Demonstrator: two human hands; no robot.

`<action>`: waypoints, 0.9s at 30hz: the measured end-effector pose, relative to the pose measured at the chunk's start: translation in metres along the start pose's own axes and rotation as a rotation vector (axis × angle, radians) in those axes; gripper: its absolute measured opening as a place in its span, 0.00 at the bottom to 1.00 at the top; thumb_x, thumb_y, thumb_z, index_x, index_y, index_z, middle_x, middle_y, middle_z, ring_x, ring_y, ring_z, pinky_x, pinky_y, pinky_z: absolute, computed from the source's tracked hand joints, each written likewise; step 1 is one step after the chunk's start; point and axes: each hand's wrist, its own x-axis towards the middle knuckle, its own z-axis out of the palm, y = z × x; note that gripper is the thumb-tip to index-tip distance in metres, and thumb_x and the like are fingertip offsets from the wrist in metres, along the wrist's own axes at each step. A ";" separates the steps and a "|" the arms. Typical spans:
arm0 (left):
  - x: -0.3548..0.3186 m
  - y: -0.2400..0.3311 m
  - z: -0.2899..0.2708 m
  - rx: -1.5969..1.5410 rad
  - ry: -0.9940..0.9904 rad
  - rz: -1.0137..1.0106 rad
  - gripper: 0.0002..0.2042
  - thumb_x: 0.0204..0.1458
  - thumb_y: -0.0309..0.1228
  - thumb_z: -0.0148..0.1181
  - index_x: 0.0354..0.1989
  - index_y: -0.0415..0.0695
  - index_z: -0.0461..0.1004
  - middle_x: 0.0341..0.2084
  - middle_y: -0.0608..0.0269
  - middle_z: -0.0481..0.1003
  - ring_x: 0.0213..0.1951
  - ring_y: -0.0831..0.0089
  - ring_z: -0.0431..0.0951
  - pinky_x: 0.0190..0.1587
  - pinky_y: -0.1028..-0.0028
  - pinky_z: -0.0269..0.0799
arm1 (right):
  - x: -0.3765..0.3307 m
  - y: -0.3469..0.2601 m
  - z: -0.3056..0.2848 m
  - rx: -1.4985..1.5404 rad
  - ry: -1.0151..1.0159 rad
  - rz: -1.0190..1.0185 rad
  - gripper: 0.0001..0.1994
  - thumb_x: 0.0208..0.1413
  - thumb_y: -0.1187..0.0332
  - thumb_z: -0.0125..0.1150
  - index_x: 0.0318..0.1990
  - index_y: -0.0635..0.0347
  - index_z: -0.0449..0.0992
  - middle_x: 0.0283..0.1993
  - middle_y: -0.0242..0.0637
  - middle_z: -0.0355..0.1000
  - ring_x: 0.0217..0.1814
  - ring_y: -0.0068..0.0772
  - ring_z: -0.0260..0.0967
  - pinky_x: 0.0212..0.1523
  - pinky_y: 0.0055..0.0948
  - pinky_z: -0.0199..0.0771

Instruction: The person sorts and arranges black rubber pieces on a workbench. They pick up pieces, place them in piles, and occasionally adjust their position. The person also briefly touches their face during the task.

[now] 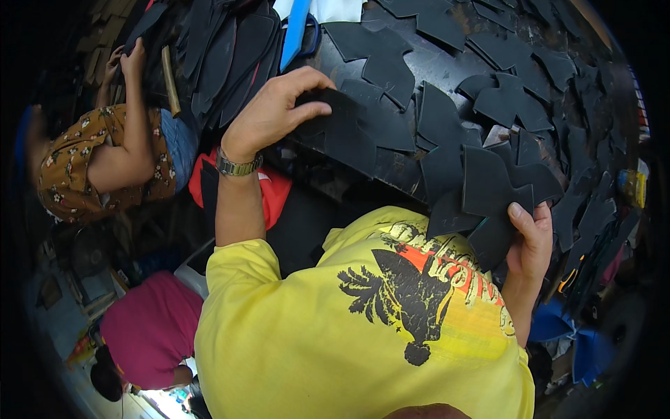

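Note:
My left hand (272, 112) reaches over the near edge of the dark table, its thumb and forefinger around the corner of a flat black cut-out piece (342, 133). That piece has curved, notched edges and looks like a shoe part; I cannot tell its material. On the right, my right hand (530, 241) grips a similar black cut-out piece (492, 183) at its lower edge. The thumb lies on top and the fingers are mostly hidden behind. More black pieces (447, 216) overlap under and beside it, partly over my yellow shirt. I cannot tell how many of them the right hand holds.
Many like black pieces (513, 101) are scattered over the table (335, 59). Long black pieces (227, 63) are stacked at the far left, beside a blue strip (296, 31). One person in a brown floral shirt (84, 164) works at left; another in magenta (150, 328) is lower left.

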 end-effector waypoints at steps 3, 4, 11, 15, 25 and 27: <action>-0.009 -0.002 -0.006 -0.078 -0.055 -0.235 0.11 0.61 0.29 0.63 0.49 0.38 0.77 0.31 0.68 0.77 0.37 0.82 0.76 0.44 0.79 0.73 | -0.002 0.002 0.001 0.014 0.000 -0.010 0.22 0.53 0.78 0.69 0.56 0.64 0.74 0.51 0.40 0.79 0.51 0.32 0.79 0.57 0.32 0.77; -0.012 -0.003 -0.008 -0.110 -0.053 -0.260 0.12 0.61 0.29 0.63 0.49 0.37 0.78 0.31 0.69 0.77 0.37 0.82 0.76 0.44 0.80 0.73 | -0.002 0.002 0.002 0.012 0.016 -0.005 0.21 0.53 0.78 0.68 0.56 0.64 0.74 0.51 0.40 0.79 0.51 0.32 0.79 0.57 0.32 0.78; -0.021 -0.021 -0.009 -0.213 -0.082 -0.204 0.16 0.63 0.29 0.59 0.59 0.42 0.76 0.30 0.72 0.72 0.33 0.84 0.70 0.39 0.82 0.69 | -0.003 0.004 -0.001 -0.032 -0.035 -0.003 0.23 0.54 0.78 0.67 0.58 0.64 0.72 0.52 0.40 0.79 0.52 0.32 0.78 0.58 0.32 0.76; -0.022 -0.030 -0.003 -0.350 -0.053 -0.242 0.19 0.63 0.27 0.58 0.62 0.43 0.74 0.32 0.74 0.72 0.34 0.86 0.69 0.39 0.84 0.68 | -0.003 0.008 -0.001 -0.019 -0.037 0.007 0.23 0.54 0.78 0.67 0.59 0.64 0.72 0.53 0.40 0.79 0.53 0.32 0.78 0.59 0.31 0.75; -0.027 -0.036 -0.007 -0.483 -0.054 -0.201 0.20 0.69 0.29 0.45 0.68 0.45 0.68 0.42 0.69 0.78 0.47 0.84 0.75 0.52 0.83 0.68 | -0.005 0.011 0.001 -0.021 -0.014 0.012 0.23 0.54 0.79 0.68 0.58 0.64 0.72 0.52 0.41 0.79 0.52 0.32 0.79 0.59 0.30 0.76; -0.029 -0.034 -0.008 -0.518 -0.051 -0.228 0.21 0.69 0.30 0.45 0.69 0.46 0.68 0.42 0.69 0.79 0.46 0.85 0.75 0.47 0.85 0.67 | -0.005 0.012 0.002 -0.027 -0.016 0.008 0.23 0.54 0.78 0.68 0.58 0.63 0.72 0.52 0.41 0.79 0.52 0.32 0.79 0.59 0.31 0.76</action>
